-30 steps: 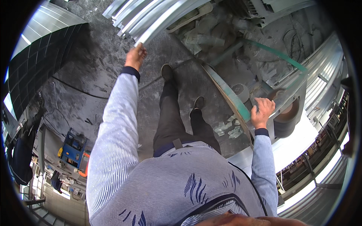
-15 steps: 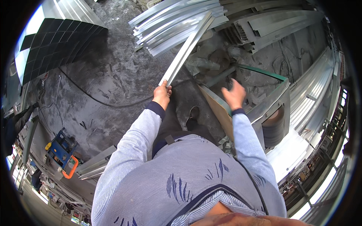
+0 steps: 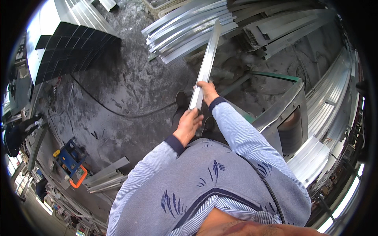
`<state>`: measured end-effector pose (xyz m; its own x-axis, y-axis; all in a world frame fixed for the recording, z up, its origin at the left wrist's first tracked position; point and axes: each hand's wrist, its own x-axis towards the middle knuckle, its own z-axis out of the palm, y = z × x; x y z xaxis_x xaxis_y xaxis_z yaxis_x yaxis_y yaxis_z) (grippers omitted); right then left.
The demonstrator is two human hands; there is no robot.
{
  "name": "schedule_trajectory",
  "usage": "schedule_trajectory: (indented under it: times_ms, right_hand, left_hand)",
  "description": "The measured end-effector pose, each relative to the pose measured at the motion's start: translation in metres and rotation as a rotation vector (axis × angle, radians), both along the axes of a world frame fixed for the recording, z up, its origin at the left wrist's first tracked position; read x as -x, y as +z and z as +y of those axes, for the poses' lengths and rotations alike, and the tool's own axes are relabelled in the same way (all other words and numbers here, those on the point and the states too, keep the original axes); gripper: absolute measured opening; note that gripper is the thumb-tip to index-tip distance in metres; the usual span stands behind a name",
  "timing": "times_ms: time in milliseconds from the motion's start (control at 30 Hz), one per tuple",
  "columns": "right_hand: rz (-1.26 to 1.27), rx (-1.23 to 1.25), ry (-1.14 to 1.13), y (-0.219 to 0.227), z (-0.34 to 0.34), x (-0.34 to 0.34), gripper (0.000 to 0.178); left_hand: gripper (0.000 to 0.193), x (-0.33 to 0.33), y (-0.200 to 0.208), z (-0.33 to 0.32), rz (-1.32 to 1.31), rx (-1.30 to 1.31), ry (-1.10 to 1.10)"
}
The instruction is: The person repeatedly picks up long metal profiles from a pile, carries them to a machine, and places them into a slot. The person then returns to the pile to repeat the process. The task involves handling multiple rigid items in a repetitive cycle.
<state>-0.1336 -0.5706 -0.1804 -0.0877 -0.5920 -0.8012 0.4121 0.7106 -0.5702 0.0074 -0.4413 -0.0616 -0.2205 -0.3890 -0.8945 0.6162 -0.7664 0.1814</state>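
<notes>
A long silvery metal profile [image 3: 207,63] slants away from me, its near end just in front of my body and its far end over a stack of similar profiles [image 3: 189,29]. My right hand [image 3: 208,93] is closed round it a little way up from the near end, thumb across its top. At that near end my left hand [image 3: 188,126] has its fingers curled against the profile; they are slightly blurred. Right of my right forearm stands a dusty metal machine frame [image 3: 275,110] with a green edge and a large brown-grey roller [image 3: 291,128].
A block of stacked box-section profiles [image 3: 75,43] stands at the far left. A black cable [image 3: 118,114] crosses the dusty floor. Lower left are a blue tool stand [image 3: 70,157] with an orange handle and more profiles [image 3: 106,177]. Long profiles [image 3: 328,94] line the right side.
My right hand has come left from beside the machine and taken hold of the profile. My left hand has moved down and right to its near end. The profile now points more steeply away.
</notes>
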Motion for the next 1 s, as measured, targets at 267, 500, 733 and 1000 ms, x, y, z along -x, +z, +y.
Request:
schedule_trajectory:
  times_ms: [267,500,733,1000]
  right_hand:
    - [-0.113,0.321,0.077,0.114,0.067,0.059,0.069]
    - [-0.234,0.618,0.145,0.187,0.127,0.114,0.079]
    - [-0.661,0.703,0.032,0.217,0.185,0.174,0.047]
    - [-0.054,0.88,-0.085,0.234,0.254,0.155,0.052]
  left_hand:
    - [0.068,0.017,0.048,0.029,-0.722,0.601,-0.625]
    - [0.055,0.094,0.069,0.063,-0.632,0.892,-0.627]
    - [0.051,0.134,0.106,0.148,-0.321,0.947,-0.463]
    - [0.049,0.118,0.122,0.216,-0.568,1.005,-0.472]
